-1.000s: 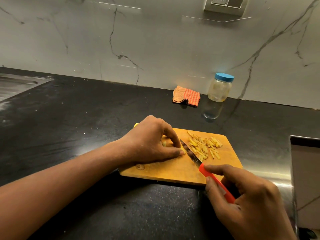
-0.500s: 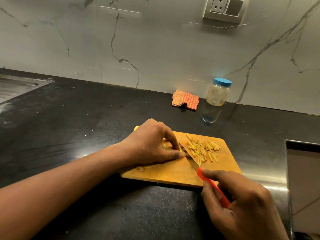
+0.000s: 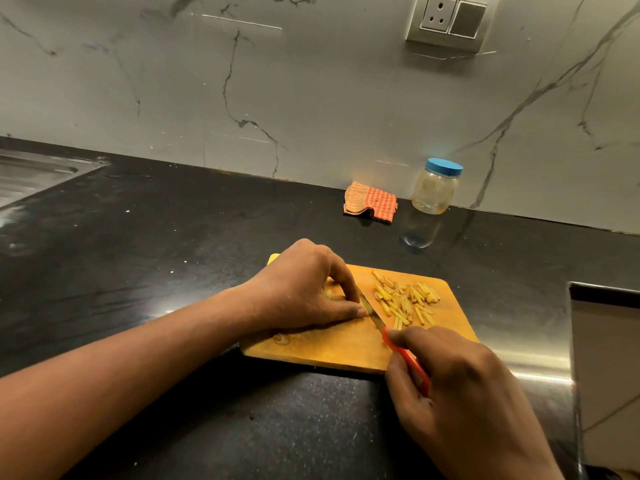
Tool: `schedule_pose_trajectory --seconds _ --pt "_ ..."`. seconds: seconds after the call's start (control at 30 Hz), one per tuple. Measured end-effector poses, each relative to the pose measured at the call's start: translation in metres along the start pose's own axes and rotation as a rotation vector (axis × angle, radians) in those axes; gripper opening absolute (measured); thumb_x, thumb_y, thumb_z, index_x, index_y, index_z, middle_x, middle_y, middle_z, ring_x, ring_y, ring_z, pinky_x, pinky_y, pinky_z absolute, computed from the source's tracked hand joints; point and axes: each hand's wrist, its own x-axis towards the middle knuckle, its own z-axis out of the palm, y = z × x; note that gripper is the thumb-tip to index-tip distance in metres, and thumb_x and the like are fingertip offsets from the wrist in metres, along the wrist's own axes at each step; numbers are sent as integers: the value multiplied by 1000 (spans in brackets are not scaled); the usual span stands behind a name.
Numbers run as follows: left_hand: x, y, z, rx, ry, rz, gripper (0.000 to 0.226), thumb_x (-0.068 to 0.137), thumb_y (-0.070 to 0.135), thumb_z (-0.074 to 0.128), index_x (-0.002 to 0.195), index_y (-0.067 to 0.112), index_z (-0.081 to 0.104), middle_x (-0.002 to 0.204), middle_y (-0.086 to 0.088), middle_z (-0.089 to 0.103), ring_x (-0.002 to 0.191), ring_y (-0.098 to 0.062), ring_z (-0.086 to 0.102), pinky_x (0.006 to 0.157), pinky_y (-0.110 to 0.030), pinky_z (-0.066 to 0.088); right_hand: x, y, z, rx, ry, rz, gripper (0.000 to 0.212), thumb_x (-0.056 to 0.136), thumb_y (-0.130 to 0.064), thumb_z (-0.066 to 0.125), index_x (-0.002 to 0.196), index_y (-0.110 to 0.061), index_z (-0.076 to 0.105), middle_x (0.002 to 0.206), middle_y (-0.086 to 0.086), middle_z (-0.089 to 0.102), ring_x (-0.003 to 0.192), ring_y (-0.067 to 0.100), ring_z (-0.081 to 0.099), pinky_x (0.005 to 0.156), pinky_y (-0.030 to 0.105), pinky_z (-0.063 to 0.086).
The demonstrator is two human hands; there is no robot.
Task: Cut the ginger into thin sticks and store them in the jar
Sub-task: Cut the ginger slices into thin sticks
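A wooden cutting board lies on the black counter. My left hand is curled over a piece of ginger on the board, mostly hiding it. My right hand grips the red handle of a knife, whose blade lies against my left fingertips. A pile of yellow ginger sticks sits on the board to the right of the blade. A clear jar with a blue lid stands closed by the wall, behind the board.
An orange checked cloth lies left of the jar. A steel sink is at the far left. A metal-edged panel rises at the right. A wall socket is above.
The knife and my right hand have slid slightly toward my left fingers along the board. My left hand stays on the ginger. The view has tilted up a little.
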Motion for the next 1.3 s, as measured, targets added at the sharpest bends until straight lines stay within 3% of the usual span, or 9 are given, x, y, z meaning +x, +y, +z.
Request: schedule_pose_trajectory --seconds 0.33,0.53,0.63,0.77,0.93,1.17,1.3 --pt "1 0 -1 -4 1 -27 15 81 42 78 89 30 80 98 18 71 98 -3 63 93 -34 55 -4 -2 -1 -25 -15 -6 26 71 -31 63 95 -24 73 65 -7 62 48 11 56 39 22 49" --pt "1 1 -2 -4 -14 -37 15 81 41 77 91 29 79 99 17 71 99 -3 63 95 -33 55 -15 -3 -12 -28 58 -2 25 65 -29 66 88 -30 73 60 -8 58 44 14 55 36 25 43" --pt "1 1 -1 -7 -13 -45 16 81 41 77 91 29 79 99 17 71 100 -4 62 96 -33 54 -17 -4 -17 -52 49 -1 23 63 -29 66 84 -31 74 59 -8 59 43 13 56 37 20 39" --pt "1 2 -2 -5 -23 -54 15 81 39 78 91 28 79 99 18 70 101 -4 62 98 -33 53 -11 -2 -17 -37 5 -6 24 67 -32 64 88 -31 73 60 -8 60 45 11 55 34 25 47" --pt "0 2 -3 -4 -17 -50 15 81 39 78 90 28 80 96 20 71 100 -2 62 97 -31 53 2 -5 -12 -47 -45 35 25 72 -36 60 93 -30 71 69 -8 66 53 8 58 42 23 50" --pt "0 1 -5 4 -22 -52 18 81 40 78 94 27 80 99 17 73 99 0 63 98 -30 52 0 4 -17 32 26 40 27 75 -37 59 97 -29 73 74 -12 66 58 7 60 47 28 54" --pt "0 0 -6 -2 -33 -43 16 82 39 77 94 28 80 99 19 72 100 0 62 100 -31 51 -1 2 -23 68 38 23 27 75 -35 61 96 -26 74 66 -16 59 50 5 54 43 17 46"
